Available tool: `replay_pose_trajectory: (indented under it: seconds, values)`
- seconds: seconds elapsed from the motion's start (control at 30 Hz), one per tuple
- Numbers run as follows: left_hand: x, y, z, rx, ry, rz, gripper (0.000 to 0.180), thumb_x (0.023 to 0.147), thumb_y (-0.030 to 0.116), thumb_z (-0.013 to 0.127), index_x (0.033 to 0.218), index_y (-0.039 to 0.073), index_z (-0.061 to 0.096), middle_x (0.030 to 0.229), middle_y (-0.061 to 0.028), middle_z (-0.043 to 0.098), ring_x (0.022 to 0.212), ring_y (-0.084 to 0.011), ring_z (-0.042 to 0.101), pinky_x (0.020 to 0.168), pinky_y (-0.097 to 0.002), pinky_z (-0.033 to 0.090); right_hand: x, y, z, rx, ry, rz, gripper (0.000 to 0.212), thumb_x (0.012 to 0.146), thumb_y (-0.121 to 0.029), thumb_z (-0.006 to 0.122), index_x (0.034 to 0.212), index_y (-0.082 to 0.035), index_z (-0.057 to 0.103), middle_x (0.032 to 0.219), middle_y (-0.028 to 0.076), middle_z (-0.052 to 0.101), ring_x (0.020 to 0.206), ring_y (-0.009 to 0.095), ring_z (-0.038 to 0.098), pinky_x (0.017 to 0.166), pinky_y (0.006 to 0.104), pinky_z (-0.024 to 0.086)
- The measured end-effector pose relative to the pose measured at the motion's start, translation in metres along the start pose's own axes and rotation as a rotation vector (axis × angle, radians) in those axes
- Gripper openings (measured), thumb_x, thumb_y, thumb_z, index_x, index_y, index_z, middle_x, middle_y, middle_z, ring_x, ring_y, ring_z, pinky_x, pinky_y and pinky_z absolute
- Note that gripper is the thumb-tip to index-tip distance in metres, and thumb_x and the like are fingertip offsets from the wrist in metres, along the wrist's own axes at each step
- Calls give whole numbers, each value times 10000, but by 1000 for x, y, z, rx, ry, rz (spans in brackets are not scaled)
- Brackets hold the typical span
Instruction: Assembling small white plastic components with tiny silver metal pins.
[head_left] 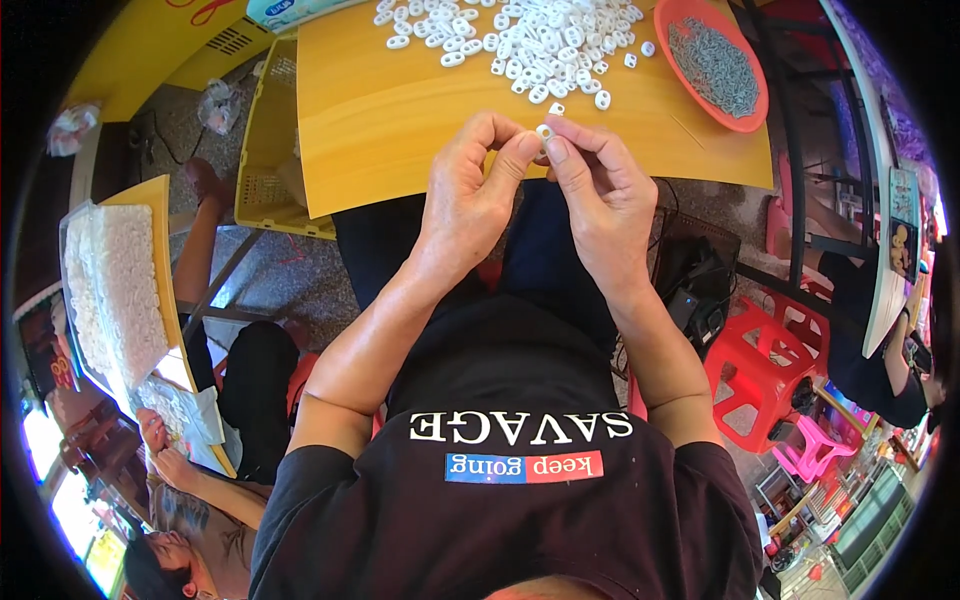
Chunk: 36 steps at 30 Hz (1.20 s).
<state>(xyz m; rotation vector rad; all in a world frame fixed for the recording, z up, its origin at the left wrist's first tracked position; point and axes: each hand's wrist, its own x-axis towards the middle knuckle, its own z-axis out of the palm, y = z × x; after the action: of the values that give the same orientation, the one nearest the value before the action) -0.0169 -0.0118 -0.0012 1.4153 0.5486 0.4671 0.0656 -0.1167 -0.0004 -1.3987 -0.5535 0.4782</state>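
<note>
A small white oval plastic piece with two holes [544, 131] is pinched just above the near edge of the yellow tabletop [390, 130]. My left hand [474, 185] grips it from the left between thumb and forefinger. From the right, my right hand [602, 190] closes on the same piece, its thumb pressed near it; whether those fingers also hold a tiny part is hidden. Just beyond my fingertips lies a loose white piece [556, 109]. A heap of similar white pieces [555, 45] spreads across the far part of the table.
An orange-red bowl [664, 40] of small grey metal parts stands at the table's far right. A yellow plastic crate [255, 165] sits left of the table. Red stools [760, 370] are at right. Another person's hands [165, 450] are at a side table at left.
</note>
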Motion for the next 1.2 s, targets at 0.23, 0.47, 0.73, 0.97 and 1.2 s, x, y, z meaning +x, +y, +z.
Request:
replay_pose_trajectory:
  seconds: [0.23, 0.47, 0.73, 0.97, 1.2]
  values:
    - [3, -9, -3, -76, -38, 80, 201, 946, 185, 590, 919, -14, 581, 846, -44, 621, 841, -102, 565, 781, -254, 454, 6, 5, -1, 260, -20, 83, 217, 921, -31, 592, 1120, 55, 595, 982, 76, 641, 896, 104, 610, 811, 236, 499]
    - [0, -15, -8, -205, -82, 205, 287, 980, 239, 526, 1113, -10, 570, 1107, -80, 565, 1025, -148, 544, 904, -282, 431, 10, 0, -4, 350, -120, 114, 326, 917, -49, 601, 1223, 31, 522, 954, 67, 628, 871, 109, 598, 803, 241, 490]
    - [4, -23, -4, -375, -272, 339, 373, 987, 291, 490, 1207, 2, 573, 1288, -138, 497, 1182, -209, 476, 946, -314, 407, 4, -7, 1, 561, -225, 172, 701, 899, -25, 615, 1451, -1, 183, 975, 79, 616, 923, 127, 592, 859, 263, 467]
    - [-5, -28, -10, -538, -273, 298, 290, 966, 252, 534, 1061, -11, 612, 1173, -144, 563, 1211, -251, 475, 957, -349, 406, -9, -5, 17, 612, -186, 190, 772, 877, -23, 643, 1486, -68, 169, 1037, 75, 626, 934, 113, 583, 805, 240, 460]
    - [-10, -16, -28, -515, -213, 258, 248, 937, 225, 577, 1043, 5, 621, 1147, -146, 581, 1196, -279, 489, 1012, -397, 376, -6, -14, 24, 551, -271, 271, 641, 913, -36, 603, 1447, -16, 250, 902, 49, 595, 876, 111, 574, 805, 255, 464]
